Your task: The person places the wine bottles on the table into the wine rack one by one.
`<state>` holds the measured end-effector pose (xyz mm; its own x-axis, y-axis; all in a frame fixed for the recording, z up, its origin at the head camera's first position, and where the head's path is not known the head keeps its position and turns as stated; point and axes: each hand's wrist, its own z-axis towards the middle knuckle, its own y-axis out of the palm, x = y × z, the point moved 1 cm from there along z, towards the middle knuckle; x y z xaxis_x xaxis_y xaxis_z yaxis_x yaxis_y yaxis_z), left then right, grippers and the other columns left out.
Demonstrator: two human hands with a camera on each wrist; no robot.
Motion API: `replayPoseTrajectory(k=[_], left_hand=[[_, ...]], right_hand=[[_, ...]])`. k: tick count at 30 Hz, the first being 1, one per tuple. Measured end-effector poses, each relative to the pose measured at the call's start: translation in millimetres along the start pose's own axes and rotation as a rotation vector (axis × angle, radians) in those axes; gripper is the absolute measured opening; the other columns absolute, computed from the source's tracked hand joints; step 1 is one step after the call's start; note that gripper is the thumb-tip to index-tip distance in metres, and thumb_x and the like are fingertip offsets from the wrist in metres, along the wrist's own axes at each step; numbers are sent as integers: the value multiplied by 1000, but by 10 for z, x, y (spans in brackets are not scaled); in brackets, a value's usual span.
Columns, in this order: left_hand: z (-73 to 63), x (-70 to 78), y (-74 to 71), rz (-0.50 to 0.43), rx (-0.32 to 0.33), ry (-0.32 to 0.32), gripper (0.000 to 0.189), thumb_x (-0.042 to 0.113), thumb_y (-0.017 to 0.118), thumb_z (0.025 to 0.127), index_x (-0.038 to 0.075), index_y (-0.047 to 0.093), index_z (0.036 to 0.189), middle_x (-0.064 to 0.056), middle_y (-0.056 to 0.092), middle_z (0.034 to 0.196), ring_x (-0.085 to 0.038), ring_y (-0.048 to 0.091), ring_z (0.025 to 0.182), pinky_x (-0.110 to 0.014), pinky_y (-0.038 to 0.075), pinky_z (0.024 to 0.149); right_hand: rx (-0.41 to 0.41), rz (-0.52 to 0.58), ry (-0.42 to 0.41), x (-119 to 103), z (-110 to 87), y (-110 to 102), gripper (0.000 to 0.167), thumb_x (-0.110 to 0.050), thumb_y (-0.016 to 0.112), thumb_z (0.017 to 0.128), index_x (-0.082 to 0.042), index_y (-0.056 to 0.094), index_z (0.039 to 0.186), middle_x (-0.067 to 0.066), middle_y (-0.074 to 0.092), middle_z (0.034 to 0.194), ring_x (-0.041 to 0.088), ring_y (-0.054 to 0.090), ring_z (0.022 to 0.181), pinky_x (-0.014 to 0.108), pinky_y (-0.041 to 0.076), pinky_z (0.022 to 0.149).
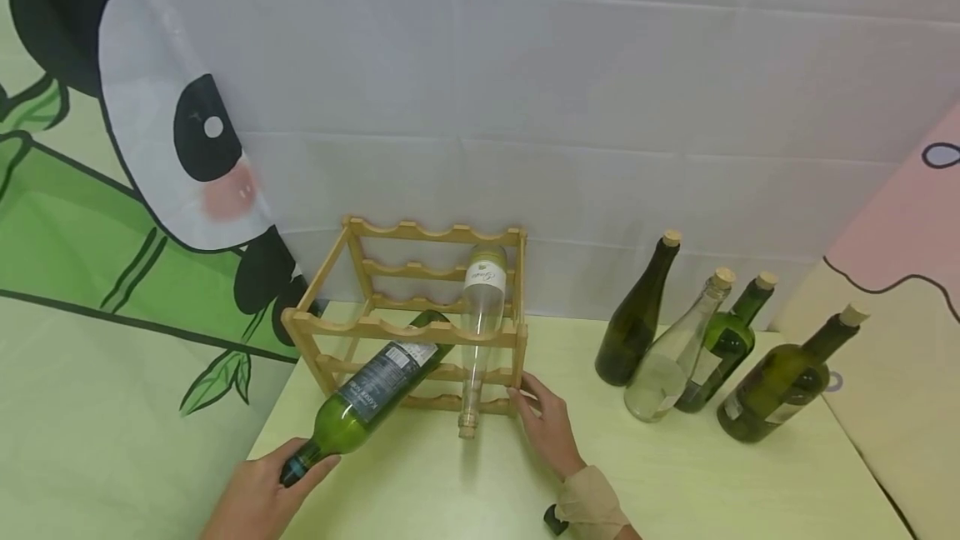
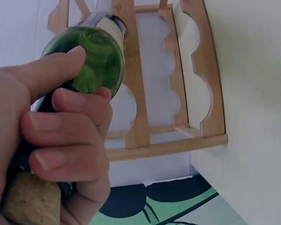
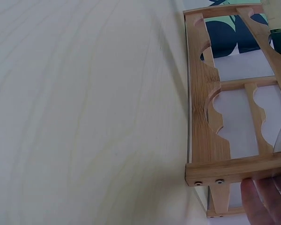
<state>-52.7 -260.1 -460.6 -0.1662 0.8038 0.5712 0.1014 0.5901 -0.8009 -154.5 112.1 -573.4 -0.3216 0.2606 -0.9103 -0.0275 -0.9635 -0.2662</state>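
Note:
My left hand [image 1: 262,486] grips a green wine bottle [image 1: 382,382] by its neck. The bottle slants up and away, its base end inside the wooden wine rack [image 1: 330,325] and its dark label facing up. In the left wrist view, a cork [image 2: 32,199] shows at the lower end, below my curled fingers. With thumb and fingers, my right hand [image 1: 547,427] holds the rack's front right post low down. Beside that post, a clear bottle [image 1: 483,307] lies in the rack, its corked neck poking out at the front.
To the right of the rack stand several corked bottles: a dark green one [image 1: 637,315], a clear one [image 1: 663,377], a green one [image 1: 723,348] and an olive one [image 1: 780,386]. A hanging cloth with a panda print [image 1: 180,107] backs the pale table [image 1: 420,498].

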Motion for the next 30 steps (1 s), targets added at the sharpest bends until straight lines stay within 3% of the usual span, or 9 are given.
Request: replayPoseTrajectory(k=[5,10,16,23,26,30], left_hand=[[29,19,101,-11,-3,-33,54,48,77,99,-3,70,115,-1,67,82,-20,55,70,-35,47,62],[30,-17,142,-99,-71,-44,44,39,78,99,-1,68,115,-1,63,81,-20,55,70,-35,46,63],[14,-73,193,-345,-228,-73,43,37,75,102,0,60,118,-5,61,74,-20,54,60,-33,47,54],[5,-122,351,-648,-389,-9,41,27,62,111,-7,47,128,-2,53,74,-13,43,56,-25,43,51],[-11,-114,402,-696,-378,-21,37,23,61,111,-7,47,127,0,49,73,-12,41,55,-25,41,51],[-47,-61,433,-683,-317,-52,36,22,63,109,-7,50,126,0,49,72,-14,42,56,-25,41,51]], right_hand=[[-8,-16,3,5,4,-4,36,-25,66,110,-10,67,142,10,73,131,31,69,125,40,57,104],[-8,-37,-8,15,7,-5,37,-26,65,110,-8,67,142,11,73,131,32,70,124,41,58,103],[-1,-37,-25,14,5,-1,35,-23,66,110,-8,67,141,11,74,131,31,70,124,39,58,103],[12,-2,-45,19,3,14,33,-20,67,109,-10,69,140,9,75,128,32,70,123,42,58,103],[13,-7,-45,16,6,17,32,-20,67,109,-10,69,139,9,75,128,32,70,123,41,58,103],[6,-33,-56,16,9,20,34,-20,66,109,-7,68,141,12,74,129,33,70,123,40,59,102]])
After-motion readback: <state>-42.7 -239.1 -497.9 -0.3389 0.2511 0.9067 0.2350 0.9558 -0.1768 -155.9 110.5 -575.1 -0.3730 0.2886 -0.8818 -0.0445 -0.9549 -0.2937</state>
